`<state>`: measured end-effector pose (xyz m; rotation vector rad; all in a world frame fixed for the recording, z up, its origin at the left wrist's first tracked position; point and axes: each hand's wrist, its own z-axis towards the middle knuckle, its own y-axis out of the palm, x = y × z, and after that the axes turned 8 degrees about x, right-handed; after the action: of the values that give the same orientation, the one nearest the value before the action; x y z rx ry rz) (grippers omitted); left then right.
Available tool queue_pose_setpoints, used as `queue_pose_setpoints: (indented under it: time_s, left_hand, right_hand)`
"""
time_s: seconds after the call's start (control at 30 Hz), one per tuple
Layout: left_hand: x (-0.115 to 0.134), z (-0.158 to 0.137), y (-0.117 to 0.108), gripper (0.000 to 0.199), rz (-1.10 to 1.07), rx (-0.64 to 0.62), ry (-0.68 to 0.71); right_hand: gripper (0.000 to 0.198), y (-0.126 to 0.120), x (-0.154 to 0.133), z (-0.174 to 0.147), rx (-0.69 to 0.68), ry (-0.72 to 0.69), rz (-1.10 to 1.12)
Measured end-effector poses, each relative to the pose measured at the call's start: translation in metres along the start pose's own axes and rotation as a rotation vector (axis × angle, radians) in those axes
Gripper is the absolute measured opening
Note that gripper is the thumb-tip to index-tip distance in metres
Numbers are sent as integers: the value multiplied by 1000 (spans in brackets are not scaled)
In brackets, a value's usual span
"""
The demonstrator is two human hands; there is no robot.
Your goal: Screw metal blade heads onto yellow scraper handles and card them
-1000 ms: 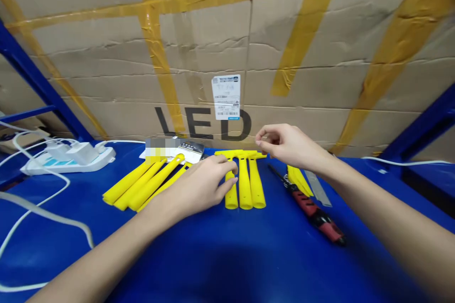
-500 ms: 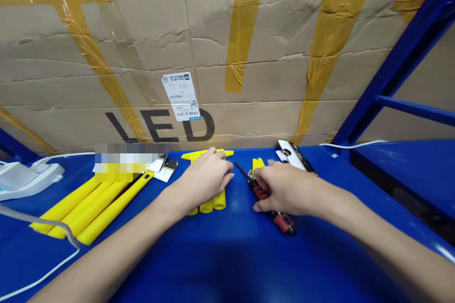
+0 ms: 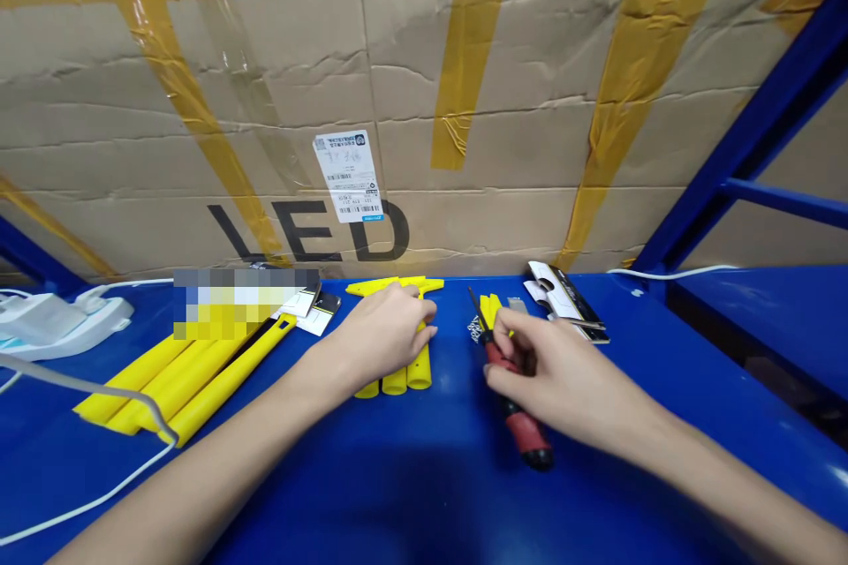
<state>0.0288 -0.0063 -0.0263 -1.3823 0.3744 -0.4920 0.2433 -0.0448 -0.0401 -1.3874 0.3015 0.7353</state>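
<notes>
My right hand (image 3: 553, 362) grips a screwdriver (image 3: 522, 424) with a red and black handle. Its dark shaft points up and away over the blue surface, and its butt end tilts toward me. Several yellow T-shaped plastic pieces (image 3: 419, 369) lie side by side with hollow round ends facing me. Over them rests my left hand (image 3: 390, 327), its fingers curled and its thumb close to the index finger. What lies within those fingers is hidden. Just beyond the right hand is a small group of yellow pieces (image 3: 488, 309), partly covered by the hand and screwdriver.
Long yellow handles (image 3: 199, 380) with card tags lie at left, partly blurred out. A white power strip (image 3: 99, 327) and cable (image 3: 99, 503) are beside them. Opened black-and-white packaging (image 3: 563, 296) lies at back right. A large taped cardboard box (image 3: 530, 106) stands behind; a blue frame (image 3: 748, 141) rises at right.
The screwdriver has been lifted a little and drawn toward me in my right hand. My left hand stays over the yellow pieces. The camera view has shifted slightly.
</notes>
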Motion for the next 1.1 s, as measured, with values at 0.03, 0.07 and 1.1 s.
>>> queue_pose_setpoints:
  time_s: [0.03,0.07,1.1]
  left_hand:
    - [2,0,1,28,4,5,-21]
    - [3,0,2,29,5,11,-43]
    - [-1,11,1,27,-641,265,-476]
  right_hand:
    - [19,6,-3,-4,-16,-16,-16]
    - [17,13,-6,-7,-28,-42,-22]
    - [8,-9,38,3,164,148,-480]
